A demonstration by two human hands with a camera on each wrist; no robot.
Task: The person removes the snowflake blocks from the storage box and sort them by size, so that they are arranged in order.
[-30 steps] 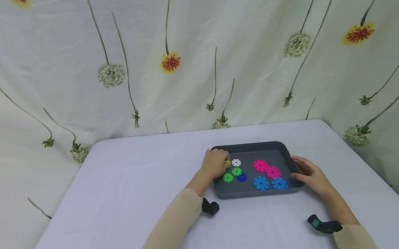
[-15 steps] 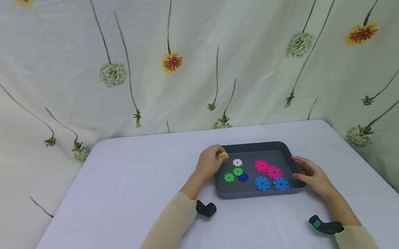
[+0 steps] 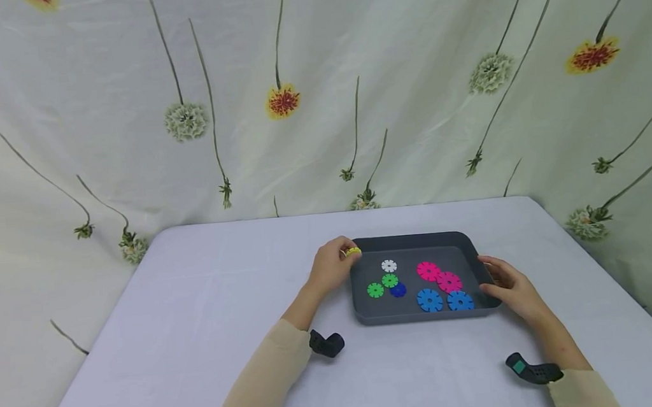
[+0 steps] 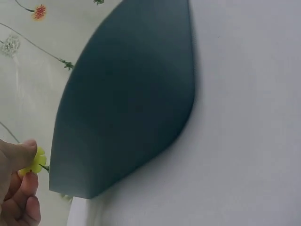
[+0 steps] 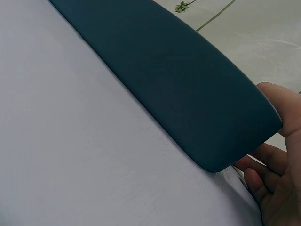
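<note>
From my remote seat I see the left hand [image 3: 331, 266] pinching a yellow disc [image 3: 353, 251] between thumb and fingers, held apart from the tray [image 3: 415, 242] near its far left corner. The right hand [image 3: 509, 283] grips the tray by its right end, thumb at the rim and fingers along the outside. Inside, toward the left, I make out a white disc [image 3: 393, 266], two green discs [image 3: 386, 278] and a dark blue disc [image 3: 401, 292] that one green disc touches. To the right, two pink discs [image 3: 423, 267] touch each other; nearer me, two light blue discs [image 3: 423, 298] lie side by side. The tray rests on a white-covered desk [image 3: 223, 282], with a flower-patterned cloth [image 3: 417, 43] behind.
</note>
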